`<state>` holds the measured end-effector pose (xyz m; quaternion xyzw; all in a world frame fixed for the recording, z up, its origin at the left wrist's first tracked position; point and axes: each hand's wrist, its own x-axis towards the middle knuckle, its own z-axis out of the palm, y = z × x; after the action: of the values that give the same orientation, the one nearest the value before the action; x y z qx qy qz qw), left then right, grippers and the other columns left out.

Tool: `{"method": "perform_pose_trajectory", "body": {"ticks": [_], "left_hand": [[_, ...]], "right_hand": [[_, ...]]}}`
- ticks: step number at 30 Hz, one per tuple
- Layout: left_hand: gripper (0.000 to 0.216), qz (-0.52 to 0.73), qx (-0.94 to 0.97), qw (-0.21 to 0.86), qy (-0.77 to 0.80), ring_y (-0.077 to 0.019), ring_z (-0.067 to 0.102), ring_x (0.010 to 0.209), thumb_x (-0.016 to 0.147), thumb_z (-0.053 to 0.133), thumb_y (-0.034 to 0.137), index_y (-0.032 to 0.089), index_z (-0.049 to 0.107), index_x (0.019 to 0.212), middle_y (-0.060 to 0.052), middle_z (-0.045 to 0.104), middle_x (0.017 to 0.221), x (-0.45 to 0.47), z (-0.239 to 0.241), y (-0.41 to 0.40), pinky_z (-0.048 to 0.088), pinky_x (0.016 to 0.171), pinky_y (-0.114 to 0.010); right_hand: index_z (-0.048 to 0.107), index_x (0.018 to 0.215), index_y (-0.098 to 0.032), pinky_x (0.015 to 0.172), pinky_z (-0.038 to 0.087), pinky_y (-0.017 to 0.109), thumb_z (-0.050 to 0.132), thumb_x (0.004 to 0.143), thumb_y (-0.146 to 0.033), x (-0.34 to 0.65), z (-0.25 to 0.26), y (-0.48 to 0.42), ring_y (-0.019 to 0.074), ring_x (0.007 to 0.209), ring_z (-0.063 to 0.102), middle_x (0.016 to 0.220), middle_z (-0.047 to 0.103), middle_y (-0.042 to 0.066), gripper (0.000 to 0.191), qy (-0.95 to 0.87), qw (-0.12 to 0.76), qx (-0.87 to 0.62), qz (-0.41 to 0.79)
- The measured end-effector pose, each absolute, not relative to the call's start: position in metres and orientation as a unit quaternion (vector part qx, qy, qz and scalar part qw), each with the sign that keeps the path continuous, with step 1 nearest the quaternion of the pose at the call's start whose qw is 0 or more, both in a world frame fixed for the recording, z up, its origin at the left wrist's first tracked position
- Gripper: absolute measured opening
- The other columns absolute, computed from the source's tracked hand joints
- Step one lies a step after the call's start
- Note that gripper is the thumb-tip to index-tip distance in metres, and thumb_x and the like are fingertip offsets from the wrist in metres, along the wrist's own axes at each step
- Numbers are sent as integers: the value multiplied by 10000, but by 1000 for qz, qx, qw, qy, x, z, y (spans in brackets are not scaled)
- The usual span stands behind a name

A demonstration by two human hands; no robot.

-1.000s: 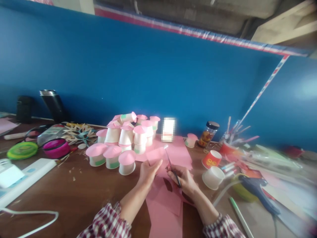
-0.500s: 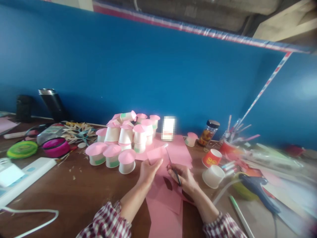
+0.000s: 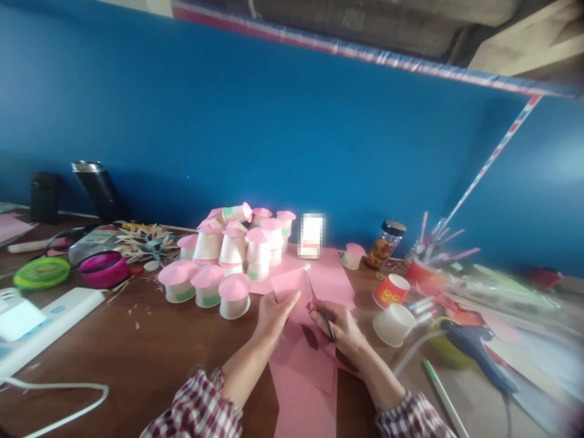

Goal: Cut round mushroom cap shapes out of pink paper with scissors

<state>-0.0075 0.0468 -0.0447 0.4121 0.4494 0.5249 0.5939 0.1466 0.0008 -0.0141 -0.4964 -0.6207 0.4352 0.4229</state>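
My left hand (image 3: 272, 314) pinches a piece of pink paper (image 3: 288, 284) and holds it up off the brown table (image 3: 137, 353). My right hand (image 3: 340, 328) grips a pair of scissors (image 3: 318, 302), whose blades point up and away into the paper's right edge. More pink sheets (image 3: 305, 377) lie flat under and in front of both hands. Just left of my left hand stands a pile of white paper cups with pink cone tops (image 3: 232, 255).
A white cup (image 3: 393, 324) lies on its side and a red cup (image 3: 390, 291) stands right of my right hand. A blue glue gun (image 3: 474, 350), a jar (image 3: 384, 244) and pens sit at the right. A pink bowl (image 3: 104, 269), green lid (image 3: 41, 272), black flask (image 3: 98, 191) and power strip (image 3: 45, 322) are at the left.
Hands, paper and scissors hold almost the same position; only the view has shifted slightly.
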Motion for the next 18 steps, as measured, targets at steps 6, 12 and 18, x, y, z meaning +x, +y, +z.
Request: {"method": "perform_pose_trajectory", "body": {"ticks": [6,12,18], "left_hand": [[391,538,400,593,446,-168,568,524,616,726,456,92,684,755,-84,653,636,-7,-52,49,418,449,-247],[413,537,404,595,440,-171,580,534,639,708,466,94,686,817,-86,661,664,-7,-52,49,420,453,-248],[437,523,406,594,457,-182,592,533,643,698,483,89,686,831,-86,654,643,-8,-49,49,430,455,-258]], "right_hand": [[598,725,-131,437,259,215,612,770,-460,145,-11,1,81,474,329,520,415,-39,333,-613,418,-503,444],[576,677,-142,428,260,217,620,766,-445,144,-10,0,79,450,342,494,423,-43,319,-613,418,-504,441],[561,674,-152,418,257,219,611,767,-467,144,-9,-1,80,425,345,471,427,-49,332,-612,406,-508,450]]}}
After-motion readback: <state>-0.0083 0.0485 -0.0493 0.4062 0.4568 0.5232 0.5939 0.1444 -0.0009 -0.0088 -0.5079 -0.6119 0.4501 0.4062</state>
